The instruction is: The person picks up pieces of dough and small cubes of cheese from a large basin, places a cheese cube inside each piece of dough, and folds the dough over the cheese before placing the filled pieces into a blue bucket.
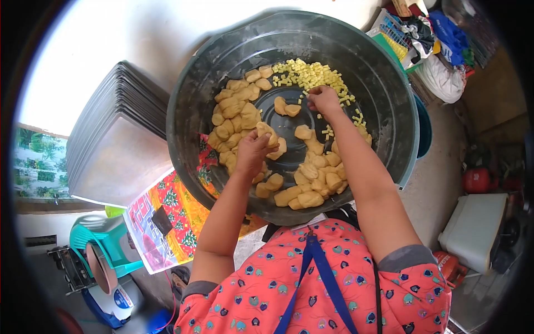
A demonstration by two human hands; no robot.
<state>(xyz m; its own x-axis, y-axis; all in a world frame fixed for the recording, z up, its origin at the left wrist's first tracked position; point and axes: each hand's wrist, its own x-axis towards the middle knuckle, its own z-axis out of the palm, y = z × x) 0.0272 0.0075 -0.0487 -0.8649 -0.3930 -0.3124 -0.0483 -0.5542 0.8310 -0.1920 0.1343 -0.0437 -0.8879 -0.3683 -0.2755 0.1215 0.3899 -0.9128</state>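
Our left hand [253, 151] grasps dough [268, 132] toward eight o'clock in the tub [222, 53], seemingly raised for easy access; our right hand [325, 101] curls its fingers by the cubes [312, 73] near one o'clock, holding what, we cannot tell.

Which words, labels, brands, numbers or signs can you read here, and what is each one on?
No text reads for certain:
Colourful printed sheet under the tub: large lettering, too blurred to quote.
Blue-and-white object, lower left: label too small to read.
Red-orange packaging, right edge: pale lettering, too blurred to quote.
Large dark green round plastic tub: no lettering visible on it.
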